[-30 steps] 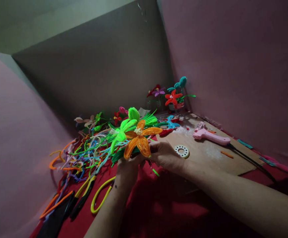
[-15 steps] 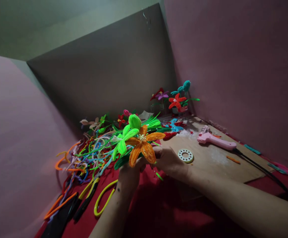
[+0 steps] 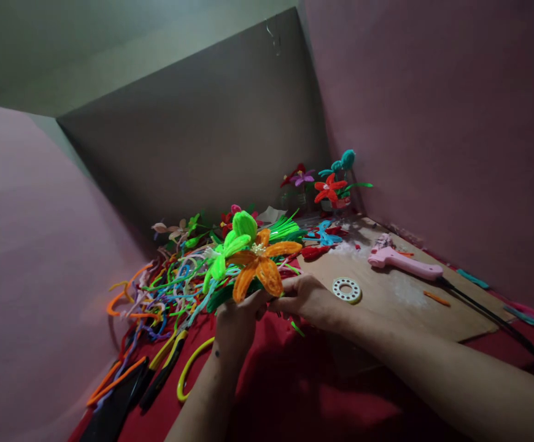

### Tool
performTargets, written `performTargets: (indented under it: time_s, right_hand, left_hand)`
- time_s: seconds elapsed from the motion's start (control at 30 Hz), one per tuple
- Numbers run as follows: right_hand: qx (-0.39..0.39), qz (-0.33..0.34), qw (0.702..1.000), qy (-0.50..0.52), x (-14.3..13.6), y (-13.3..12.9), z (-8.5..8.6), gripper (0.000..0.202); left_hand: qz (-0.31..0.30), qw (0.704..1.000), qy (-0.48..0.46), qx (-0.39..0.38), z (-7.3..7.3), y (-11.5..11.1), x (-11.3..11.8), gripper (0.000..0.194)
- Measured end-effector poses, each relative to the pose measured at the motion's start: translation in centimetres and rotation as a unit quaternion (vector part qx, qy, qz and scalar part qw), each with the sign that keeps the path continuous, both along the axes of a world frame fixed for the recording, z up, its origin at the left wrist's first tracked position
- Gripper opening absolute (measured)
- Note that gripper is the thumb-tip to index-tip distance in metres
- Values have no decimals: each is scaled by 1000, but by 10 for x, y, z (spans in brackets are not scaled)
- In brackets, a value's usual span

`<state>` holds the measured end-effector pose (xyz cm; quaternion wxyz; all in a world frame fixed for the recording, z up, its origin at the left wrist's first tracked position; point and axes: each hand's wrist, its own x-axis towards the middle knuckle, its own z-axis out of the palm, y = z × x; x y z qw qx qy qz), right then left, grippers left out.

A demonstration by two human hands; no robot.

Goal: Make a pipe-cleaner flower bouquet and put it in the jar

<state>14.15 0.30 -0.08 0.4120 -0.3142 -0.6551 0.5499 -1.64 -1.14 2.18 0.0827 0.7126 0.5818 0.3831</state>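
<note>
- Orange fuzz, glossy in the light, makes up the flower [image 3: 258, 250], five pointed petals around pale bead-like tips, held up mid-view above the red cloth [image 3: 294, 393].
- Bright green fuzz beside it: a second bloom [image 3: 221, 258], pressed in close, with a rounded bud [image 3: 243, 226] above.
- Left hand [image 3: 239, 316] clamped on the flower, right under the petals; the stem is lost behind fingers.
- Right hand [image 3: 310, 299], fingers drawn in at the same spot; whether they grip, I can't tell.
- Smooth pink plastic glue gun [image 3: 407, 263] on flat brown cardboard [image 3: 442, 325], near a flat ring [image 3: 356, 294] dotted with holes.
- Leftward, soft wires [image 3: 184, 276] tangle past sorting.
- Yellow loop handle [image 3: 182, 379], partly covered by the left forearm.
- Far-back jars [image 3: 301, 199] are dim, barely readable.
</note>
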Motion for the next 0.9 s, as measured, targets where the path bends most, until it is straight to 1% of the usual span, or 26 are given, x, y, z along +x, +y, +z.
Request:
performTargets:
  time_s: [0.07,0.13,0.2,0.27,0.33,0.4,0.47,0.53,0.6,0.67,0.73,0.8,0.9]
  right_hand:
    - [29,-7,1000,2,-1,0,-3,16]
    - [60,-10,998,23,-2,1,-7,17]
    - [84,-18,996,38,-4,1,-11,17]
    - [91,-42,995,27,-5,1,-13,16]
    - [104,-75,992,8,-5,1,-13,19]
    - [130,-93,987,2,-4,0,-12,23]
    - [147,-102,984,4,-4,0,-10,23]
    - [142,-113,983,-3,-5,0,-10,20]
    - [135,-124,983,-8,-6,0,-11,18]
    - [141,-123,982,0,-6,1,-12,17]
    - [152,-115,982,7,-6,1,-12,18]
    - [153,-106,983,2,-5,1,-11,18]
    - [139,-94,986,0,-5,-1,-8,11]
  left_hand:
    - [-5,998,-69,-15,0,0,5,14]
    - [-14,989,-141,-30,-1,0,12,18]
    - [-24,975,-217,-32,-1,0,18,15]
    - [-64,957,-278,-47,-2,1,20,10]
    - [-117,950,-280,-75,-2,2,18,7]
    - [-140,953,-250,-102,-2,3,16,4]
    - [-131,955,-245,-105,-2,3,16,12]
    - [-119,950,-269,-99,-3,3,19,17]
    - [-117,940,-306,-98,-6,3,22,18]
    - [-116,926,-343,-103,-9,5,24,18]
    - [-113,919,-361,-112,-11,6,24,19]
    - [-102,924,-350,-113,-10,7,23,18]
    - [-65,963,-252,-75,-6,6,20,11]
